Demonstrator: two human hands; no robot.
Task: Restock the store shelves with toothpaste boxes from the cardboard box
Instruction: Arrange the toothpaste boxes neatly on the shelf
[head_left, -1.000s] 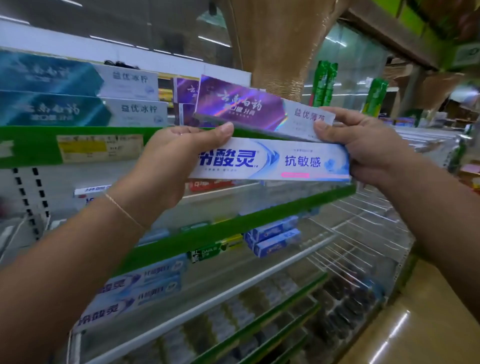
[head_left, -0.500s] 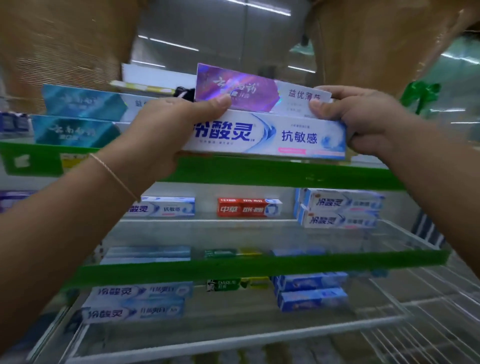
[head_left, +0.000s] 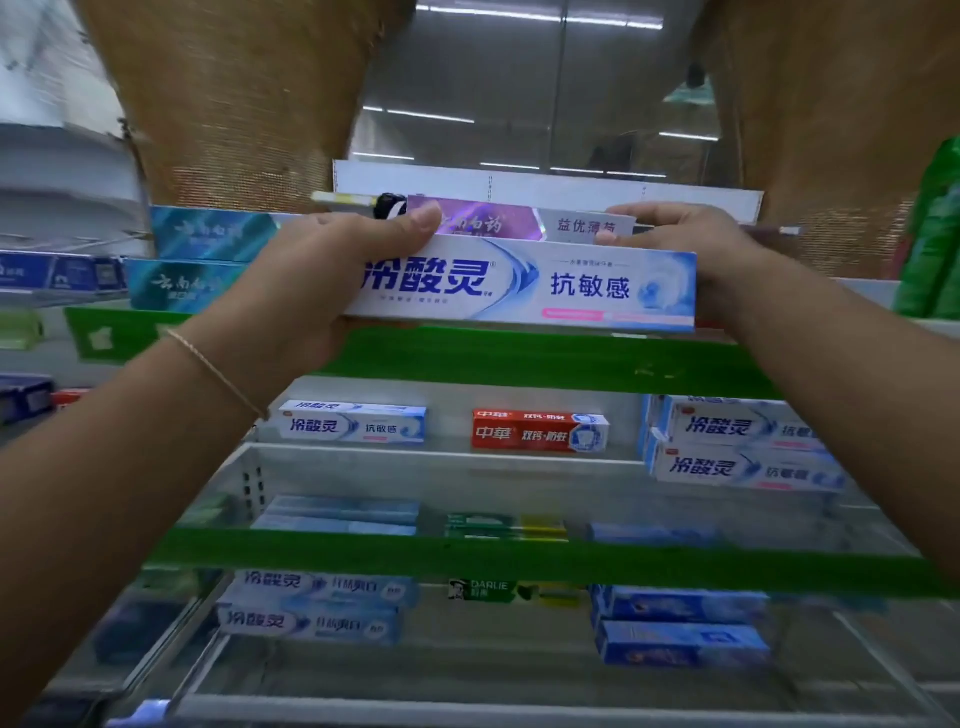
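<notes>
Toothpaste boxes are up at the top shelf right now: a white-and-blue box (head_left: 524, 283) with big blue Chinese lettering sits lengthwise in front, and a purple box (head_left: 483, 223) is tucked right behind it, only its upper part peeking over. Both are held between the person's hands just above the green shelf edge (head_left: 545, 358). The left hand (head_left: 322, 275) grips the left ends, thumb lying across the top near the purple box, fingers curled under. The right hand (head_left: 691, 249) clamps the right ends, fingers curled over the top. A thin bracelet (head_left: 218, 371) is on the left wrist.

To the left on that same top shelf, two teal boxes (head_left: 208, 260) are stacked one on the other. One shelf down there's a single white-and-blue box (head_left: 353, 423), a red box (head_left: 540, 431) beside it, and a stack of two more white-and-blue ones (head_left: 737, 447) at the right. Lower shelves hold more boxes, kind of blurry: pale blue ones (head_left: 311, 608) at the left, a green Darlie box (head_left: 493, 590) in the middle, darker blue ones (head_left: 680, 629) at the right. Something green (head_left: 932, 228) stands at the far right edge, too blurred to identify.
</notes>
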